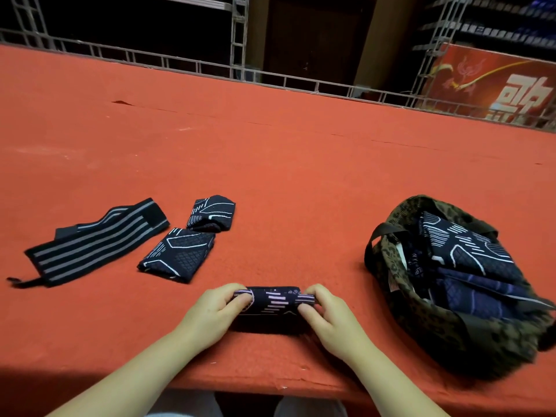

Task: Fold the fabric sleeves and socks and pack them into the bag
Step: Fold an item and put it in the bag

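Between both hands [272, 314], a folded sleeve [272, 305].

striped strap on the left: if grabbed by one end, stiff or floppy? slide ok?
Probably floppy: the striped strap lies flat with a folded-over end and a thin loose tail, so it would likely droop and unfold. It looks light for its size. Pushed, it may bunch rather than slide on the fuzzy red table cover.

light: bright on table [270, 145], dark background | blur: right edge | distortion: wide-angle bowing
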Motion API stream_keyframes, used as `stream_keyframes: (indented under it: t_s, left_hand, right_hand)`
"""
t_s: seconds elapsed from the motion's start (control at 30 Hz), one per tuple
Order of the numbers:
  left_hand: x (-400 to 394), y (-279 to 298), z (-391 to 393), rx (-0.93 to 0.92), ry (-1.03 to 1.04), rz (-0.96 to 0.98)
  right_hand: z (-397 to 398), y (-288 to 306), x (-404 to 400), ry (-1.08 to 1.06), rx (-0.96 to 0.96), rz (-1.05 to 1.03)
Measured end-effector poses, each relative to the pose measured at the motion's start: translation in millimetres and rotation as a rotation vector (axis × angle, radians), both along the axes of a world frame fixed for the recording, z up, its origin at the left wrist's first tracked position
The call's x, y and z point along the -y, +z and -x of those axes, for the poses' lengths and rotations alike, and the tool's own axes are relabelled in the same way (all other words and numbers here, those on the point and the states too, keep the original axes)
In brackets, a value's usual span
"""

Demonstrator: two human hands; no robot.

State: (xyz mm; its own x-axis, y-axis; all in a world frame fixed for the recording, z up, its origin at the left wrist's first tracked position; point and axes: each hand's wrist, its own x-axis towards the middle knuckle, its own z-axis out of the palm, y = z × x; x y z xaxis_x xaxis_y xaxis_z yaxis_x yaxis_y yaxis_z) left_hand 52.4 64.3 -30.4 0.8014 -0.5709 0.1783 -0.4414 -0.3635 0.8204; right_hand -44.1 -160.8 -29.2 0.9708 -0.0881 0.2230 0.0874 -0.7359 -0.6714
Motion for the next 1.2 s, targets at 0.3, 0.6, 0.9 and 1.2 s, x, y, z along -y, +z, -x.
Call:
stream_keyframes:
  t_s: [0.3,0.6,0.9,1.2]
  left_hand:
    - [11.6,1.5,2.7,-0.130,0.239,-0.010]
    - [17.8,7.4,-15.3,-0.099,0.197,-0.678]
    - [24.8,6.8,-2.4,-0.172,0.167,-0.372]
    - [104.7,58.0,29.2,-0.282,0.103,0.380]
  right_hand:
    - [-16.7,-4.4,-21.8,-0.340,-0.082,-0.163]
    - [-31.4,-0.9,-26.4,-0.389,-0.375,0.253]
    - [-22.9,-12.4,-24.8,-0.367,-0.342,0.116]
    - [33.9,53.6,9.8,-0.543,0.107,-0.399]
